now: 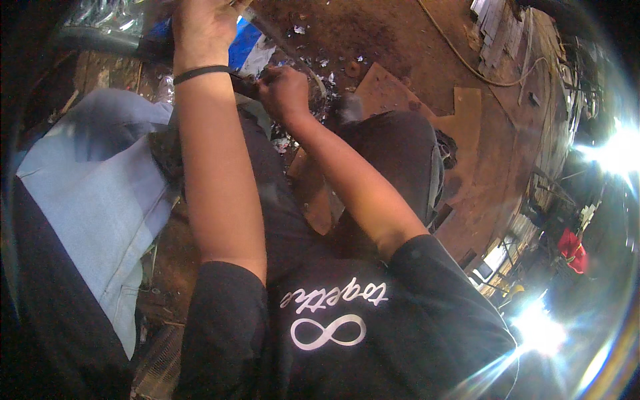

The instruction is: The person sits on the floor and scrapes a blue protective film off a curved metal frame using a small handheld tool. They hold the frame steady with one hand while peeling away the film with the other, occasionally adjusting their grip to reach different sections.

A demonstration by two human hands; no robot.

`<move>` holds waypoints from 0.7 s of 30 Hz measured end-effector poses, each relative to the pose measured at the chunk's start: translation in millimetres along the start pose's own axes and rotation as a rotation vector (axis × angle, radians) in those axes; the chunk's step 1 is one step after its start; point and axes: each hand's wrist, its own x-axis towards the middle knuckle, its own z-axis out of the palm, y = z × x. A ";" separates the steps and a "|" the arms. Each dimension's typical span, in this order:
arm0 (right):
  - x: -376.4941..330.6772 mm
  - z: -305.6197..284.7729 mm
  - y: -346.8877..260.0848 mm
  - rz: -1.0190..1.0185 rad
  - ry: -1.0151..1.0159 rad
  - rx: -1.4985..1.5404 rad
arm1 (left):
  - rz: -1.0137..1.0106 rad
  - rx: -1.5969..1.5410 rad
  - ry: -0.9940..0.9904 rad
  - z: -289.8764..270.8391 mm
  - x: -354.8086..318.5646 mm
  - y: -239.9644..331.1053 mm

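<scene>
My left hand (205, 30) reaches up to the top edge of the head view, with a dark band round its wrist. Its fingers are mostly cut off by the edge, so its grip does not show. Lower and to the right, my right hand (285, 95) is closed, knuckles up. Whatever it grips is hidden; a dark shape lies against its fingers. Between the hands and just beyond them is a blue and white piece (248, 45), perhaps sheet or packaging. A dark bar-like thing (107, 41) extends left of my left wrist.
Light blue denim (100, 180) covers a leg close on my left. Small pale scraps (323, 63) litter the brown ground. Flat brown sheets (467, 123) lie right of my knee, a rope (460, 60) beyond them. Stacked strips (497, 40) and a red object (572, 251) are farther right.
</scene>
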 end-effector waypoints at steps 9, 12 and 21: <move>1.7 -2.4 4.6 -0.041 -0.009 -0.011 | -0.006 -0.020 -0.015 -2.4 -1.1 0.1; 1.3 0.8 8.3 -0.026 0.014 -0.007 | -0.004 -0.010 -0.009 0.2 -1.3 -0.6; 0.8 -2.1 -1.8 0.056 -0.004 0.011 | 0.016 0.008 -0.006 3.9 -4.3 -0.2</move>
